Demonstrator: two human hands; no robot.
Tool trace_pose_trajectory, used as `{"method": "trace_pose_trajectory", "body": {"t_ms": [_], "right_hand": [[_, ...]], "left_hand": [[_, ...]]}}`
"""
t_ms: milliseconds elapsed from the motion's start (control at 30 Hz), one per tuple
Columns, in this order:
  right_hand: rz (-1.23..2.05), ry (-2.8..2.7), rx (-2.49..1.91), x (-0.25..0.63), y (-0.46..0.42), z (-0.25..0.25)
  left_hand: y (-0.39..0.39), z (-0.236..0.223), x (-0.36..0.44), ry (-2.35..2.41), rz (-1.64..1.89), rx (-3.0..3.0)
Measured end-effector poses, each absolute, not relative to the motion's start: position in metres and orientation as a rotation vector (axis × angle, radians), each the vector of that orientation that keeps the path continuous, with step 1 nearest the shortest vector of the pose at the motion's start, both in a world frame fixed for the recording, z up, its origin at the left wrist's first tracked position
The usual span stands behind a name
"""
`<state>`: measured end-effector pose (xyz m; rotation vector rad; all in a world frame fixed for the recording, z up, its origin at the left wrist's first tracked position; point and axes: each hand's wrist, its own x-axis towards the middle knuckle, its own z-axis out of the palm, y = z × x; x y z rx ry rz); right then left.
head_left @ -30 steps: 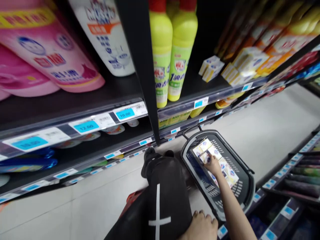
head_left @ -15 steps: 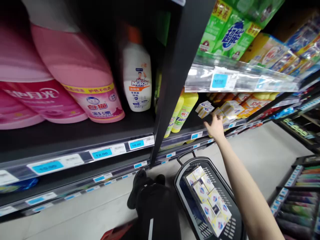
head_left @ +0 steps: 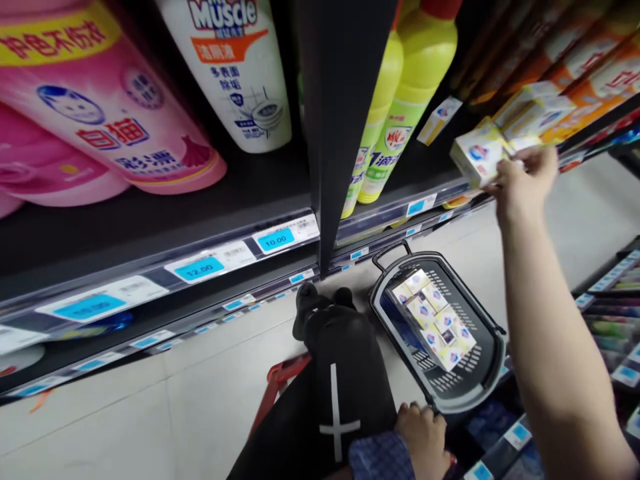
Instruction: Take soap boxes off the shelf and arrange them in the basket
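Note:
My right hand (head_left: 525,180) is raised at the shelf edge on the right, fingers closed round a small white and yellow box (head_left: 475,157). More boxes of the same kind (head_left: 537,110) sit on the shelf just behind it. Below, on the floor, stands a dark shopping basket (head_left: 480,387) with several such boxes (head_left: 435,317) laid in a row inside. My left hand (head_left: 425,437) rests curled on my knee near the basket's near rim; nothing shows in it.
Two yellow-green bottles (head_left: 395,120) stand left of the boxes, past a black shelf upright (head_left: 340,127). Pink pouches (head_left: 110,113) and a white cleaner bottle (head_left: 235,67) fill the left bay. Price tags (head_left: 275,239) line the shelf edges. My black-trousered leg (head_left: 335,373) is beside the basket.
My right hand left the basket, reached up to the shelf, and now holds one box drawn off the shelf. The view swung up and back down.

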<state>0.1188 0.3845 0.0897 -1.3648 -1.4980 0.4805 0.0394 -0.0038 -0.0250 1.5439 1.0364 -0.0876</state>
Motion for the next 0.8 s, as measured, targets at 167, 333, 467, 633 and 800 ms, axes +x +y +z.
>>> {"method": "trace_pose_trajectory", "body": {"t_ms": [167, 333, 467, 633, 800], "right_hand": [[0.694, -1.102, -1.427, 0.156, 0.199, 0.105], [0.853, -0.793, -1.712, 0.168, 0.036, 0.091], [0.845, -0.835, -1.651, 0.161, -0.038, 0.083], [0.834, -1.016, -1.417, 0.144, -0.092, 0.102], [0.782, -1.264, -1.195, 0.131, -0.124, 0.118]], "left_hand": [[0.007, -0.023, 0.027, 0.919, 0.380, 1.037], [0.009, -0.022, 0.015, 0.362, 0.709, 0.548], [0.002, -0.002, 0.004, 0.242, 0.880, 0.743], [-0.010, 0.041, -0.018, 0.299, 0.968, 1.017], [-0.020, 0.078, -0.043, 0.247, 0.985, 1.156]]}}
